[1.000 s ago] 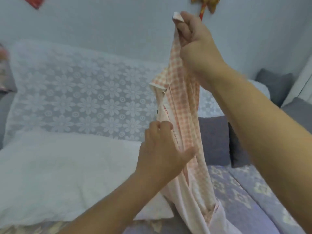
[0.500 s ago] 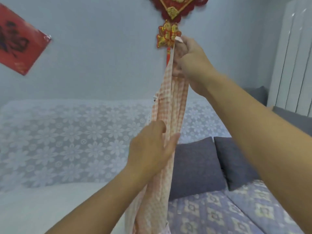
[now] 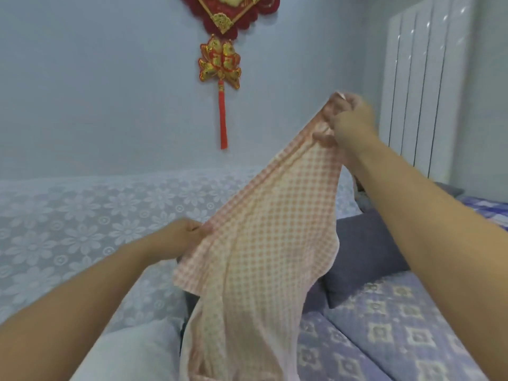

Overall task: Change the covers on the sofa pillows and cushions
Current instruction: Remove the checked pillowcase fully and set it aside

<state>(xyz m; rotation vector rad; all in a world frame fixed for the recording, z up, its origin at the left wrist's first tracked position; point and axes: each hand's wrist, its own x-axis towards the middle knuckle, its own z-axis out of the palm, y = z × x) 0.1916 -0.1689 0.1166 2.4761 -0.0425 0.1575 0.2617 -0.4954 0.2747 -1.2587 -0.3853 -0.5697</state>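
A pink-and-white checked pillow cover (image 3: 269,243) hangs spread in the air over the sofa. My right hand (image 3: 349,119) grips its upper corner, raised at the right. My left hand (image 3: 181,237) pinches the same edge lower down at the left, so the edge runs taut and slanted between both hands. The rest of the cover droops down to the bottom of the view. A bare white pillow (image 3: 132,353) lies at the lower left, partly hidden by my left forearm.
The sofa back carries a white lace flower cloth (image 3: 82,221). Dark grey cushions (image 3: 365,251) lean at the right. The seat has a lilac patterned cover (image 3: 390,331). A red knot ornament (image 3: 221,64) hangs on the wall; a white radiator (image 3: 423,86) stands at the right.
My hands have pulled apart: the right moved right and down, the left slid left along the edge. The cover went from hanging bunched and vertical to spread out on a slant.
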